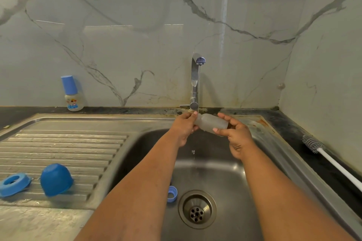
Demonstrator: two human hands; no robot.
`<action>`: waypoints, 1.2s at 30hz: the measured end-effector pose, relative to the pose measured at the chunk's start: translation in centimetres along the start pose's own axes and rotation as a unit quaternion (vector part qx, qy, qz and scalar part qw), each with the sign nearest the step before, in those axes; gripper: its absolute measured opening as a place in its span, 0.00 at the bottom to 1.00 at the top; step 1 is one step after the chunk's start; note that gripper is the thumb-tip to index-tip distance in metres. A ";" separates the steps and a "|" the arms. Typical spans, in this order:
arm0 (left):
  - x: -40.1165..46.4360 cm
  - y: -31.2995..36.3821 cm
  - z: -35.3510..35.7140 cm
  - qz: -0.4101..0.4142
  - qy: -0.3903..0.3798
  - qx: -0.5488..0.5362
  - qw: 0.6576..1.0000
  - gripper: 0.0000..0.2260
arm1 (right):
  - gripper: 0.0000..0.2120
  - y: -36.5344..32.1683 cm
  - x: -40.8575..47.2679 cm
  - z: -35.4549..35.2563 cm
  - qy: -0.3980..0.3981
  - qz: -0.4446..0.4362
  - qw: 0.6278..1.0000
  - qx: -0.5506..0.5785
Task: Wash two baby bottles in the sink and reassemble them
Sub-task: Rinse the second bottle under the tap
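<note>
A cloudy, capless baby bottle (210,123) lies sideways under the tap (195,82), over the sink (215,162). My left hand (183,126) grips its neck end and my right hand (234,134) grips its base end. Water drips below the bottle. A second bottle (72,95) with a blue cap stands assembled on the counter at the back left. On the draining board lie a blue dome cap (55,180) and a blue ring (13,183). A small blue screw collar (172,193) sits in the sink near the drain (196,209).
A bottle brush (321,149) with a white handle lies on the dark counter to the right of the sink. The ribbed draining board (68,146) fills the left. A marble-patterned wall stands close behind and to the right.
</note>
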State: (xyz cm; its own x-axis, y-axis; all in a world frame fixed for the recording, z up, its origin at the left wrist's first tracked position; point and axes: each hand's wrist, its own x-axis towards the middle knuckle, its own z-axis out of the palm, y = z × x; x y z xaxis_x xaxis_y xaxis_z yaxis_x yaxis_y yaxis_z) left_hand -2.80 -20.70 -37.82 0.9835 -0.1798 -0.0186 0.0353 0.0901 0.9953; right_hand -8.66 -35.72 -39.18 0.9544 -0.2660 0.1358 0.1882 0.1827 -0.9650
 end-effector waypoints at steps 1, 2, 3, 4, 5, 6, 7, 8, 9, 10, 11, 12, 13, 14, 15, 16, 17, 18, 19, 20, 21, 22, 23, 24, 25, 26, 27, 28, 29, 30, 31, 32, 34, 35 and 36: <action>-0.1 0.2 0.1 -0.005 0.004 0.004 1.000 0.09 | 0.25 -0.1 0.1 0.0 -0.001 0.005 1.000 0.017; -0.3 0.3 0.2 -0.012 0.011 0.010 1.000 0.09 | 0.24 -0.1 0.2 0.1 0.001 0.014 0.999 0.033; -0.3 0.3 0.3 -0.012 0.021 0.028 0.999 0.10 | 0.22 -0.1 0.2 0.2 0.006 0.024 0.999 0.045; -0.3 0.3 0.4 -0.004 0.028 0.049 0.998 0.12 | 0.18 -0.1 0.3 0.4 0.017 0.035 0.998 0.049; -0.4 0.2 0.6 0.014 0.034 0.072 0.997 0.14 | 0.13 -0.2 0.2 0.5 0.033 0.044 0.998 0.040; -0.6 0.2 0.8 0.041 0.041 0.087 0.995 0.16 | 0.07 -0.3 0.1 0.8 0.052 0.051 0.997 0.010; -0.6 0.2 1.0 0.072 0.050 0.103 0.991 0.18 | 0.06 -0.4 0.1 0.9 0.069 0.052 0.995 -0.042; -0.6 0.2 1.1 0.099 0.058 0.114 0.987 0.20 | 0.12 -0.4 0.1 1.0 0.081 0.050 0.990 -0.104; -0.4 0.1 1.1 0.114 0.063 0.128 0.983 0.22 | 0.17 -0.3 0.1 1.2 0.085 0.051 0.983 -0.157; -0.2 0.1 1.1 0.123 0.068 0.135 0.981 0.23 | 0.22 -0.3 0.0 1.4 0.082 0.059 0.976 -0.193; -0.2 0.3 1.1 0.119 0.071 0.134 0.981 0.23 | 0.26 -0.3 0.0 1.6 0.077 0.075 0.971 -0.215; -0.1 0.2 1.0 0.112 0.072 0.123 0.983 0.23 | 0.27 -0.2 0.1 1.9 0.073 0.091 0.967 -0.225; 0.0 0.2 0.9 0.098 0.071 0.106 0.987 0.25 | 0.28 -0.2 0.1 2.2 0.066 0.107 0.965 -0.229; 0.1 0.0 0.7 0.087 0.071 0.078 0.991 0.25 | 0.28 -0.3 0.1 2.4 0.056 0.120 0.965 -0.224; 0.0 0.0 0.6 0.077 0.075 0.049 0.993 0.24 | 0.26 -0.2 0.1 2.6 0.043 0.125 0.970 -0.206; -0.1 0.1 0.3 0.068 0.082 0.019 0.994 0.22 | 0.24 -0.1 0.2 2.7 0.028 0.118 0.977 -0.178; 0.0 0.2 0.1 0.060 0.089 -0.006 0.994 0.20 | 0.21 0.2 0.2 2.8 0.013 0.104 0.983 -0.153; 0.0 0.3 -0.2 0.052 0.091 -0.032 0.994 0.18 | 0.20 0.5 0.2 2.9 -0.001 0.086 0.986 -0.144; -0.1 0.4 -0.5 0.040 0.093 -0.047 0.994 0.17 | 0.21 0.7 0.1 3.1 -0.012 0.070 0.986 -0.152; -0.3 0.5 -0.6 0.030 0.098 -0.063 0.993 0.17 | 0.24 0.7 0.1 3.5 -0.014 0.057 0.984 -0.170; -0.8 0.7 -0.6 0.021 0.097 -0.073 0.992 0.19 | 0.26 0.6 -0.2 4.2 -0.005 0.044 0.982 -0.184; -1.2 0.7 -0.6 0.015 0.093 -0.085 0.992 0.21 | 0.27 0.3 -0.4 4.9 0.009 0.031 0.982 -0.186; -1.6 0.8 -0.5 0.010 0.087 -0.096 0.992 0.23 | 0.26 0.0 -0.6 5.7 0.015 0.017 0.983 -0.181; -1.9 0.9 -0.5 0.006 0.089 -0.111 0.990 0.25 | 0.23 -0.5 -0.8 6.4 0.013 0.007 0.985 -0.170; -2.1 1.0 -0.6 0.003 0.093 -0.130 0.987 0.27 | 0.21 -0.8 -0.9 7.0 0.006 0.001 0.988 -0.156; -2.1 0.9 -0.8 0.003 0.096 -0.157 0.983 0.27 | 0.19 -1.0 -1.0 7.5 -0.006 0.000 0.990 -0.144; -2.2 0.8 -1.0 0.007 0.102 -0.174 0.979 0.26 | 0.19 -1.1 -1.1 7.7 -0.018 0.000 0.990 -0.138; -2.3 0.9 -1.1 0.017 0.102 -0.183 0.978 0.24 | 0.18 -1.2 -1.1 7.8 -0.027 -0.004 0.990 -0.137; -2.4 0.9 -1.1 0.024 0.103 -0.176 0.979 0.24 | 0.19 -1.3 -1.2 7.8 -0.031 -0.009 0.990 -0.140; -2.5 0.8 -1.1 0.028 0.103 -0.177 0.978 0.25 | 0.20 -1.3 -1.2 7.7 -0.030 -0.013 0.989 -0.142; -2.3 0.7 -1.0 0.018 0.107 -0.191 0.976 0.27 | 0.21 -1.3 -1.2 7.4 -0.027 -0.011 0.989 -0.144; -2.1 0.8 -0.8 -0.006 0.107 -0.230 0.967 0.28 | 0.22 -1.3 -1.2 7.2 -0.024 -0.012 0.989 -0.145; -1.9 0.9 -0.3 -0.061 0.093 -0.314 0.943 0.28 | 0.24 -1.4 -1.1 6.5 -0.014 -0.030 0.983 -0.178; -1.9 0.9 0.0 -0.082 0.081 -0.337 0.934 0.26 | 0.24 -1.5 -1.0 6.2 -0.009 -0.046 0.975 -0.216; -1.9 0.9 0.2 -0.100 0.067 -0.351 0.929 0.25 | 0.23 -1.6 -1.0 5.9 -0.005 -0.064 0.964 -0.258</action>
State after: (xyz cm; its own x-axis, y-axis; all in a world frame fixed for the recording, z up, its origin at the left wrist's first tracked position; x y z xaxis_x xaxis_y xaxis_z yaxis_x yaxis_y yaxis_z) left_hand -4.69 -20.50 -36.87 0.9566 -0.1422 -0.2545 0.2798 0.6935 0.6639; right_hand -8.54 -30.19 -36.46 0.9333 -0.2462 0.2613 0.1669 -0.3467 -0.9230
